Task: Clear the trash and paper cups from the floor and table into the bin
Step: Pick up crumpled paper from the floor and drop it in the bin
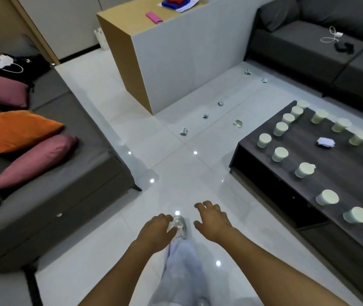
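Left hand (157,228): lower centre, palm down, fingers loosely curled, holding nothing. Right hand (212,219): just right of it, fingers spread, empty. Trash (183,131): 7 crumpled scraps scattered across the white floor (176,164), centre to upper right. Paper cups (280,154): standing on the dark table (341,173), right of frame.

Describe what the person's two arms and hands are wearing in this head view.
Nothing shows on either: the left hand and right hand are bare, without gloves, rings or watches, and both forearms are bare to the frame's bottom edge, no sleeves in view.
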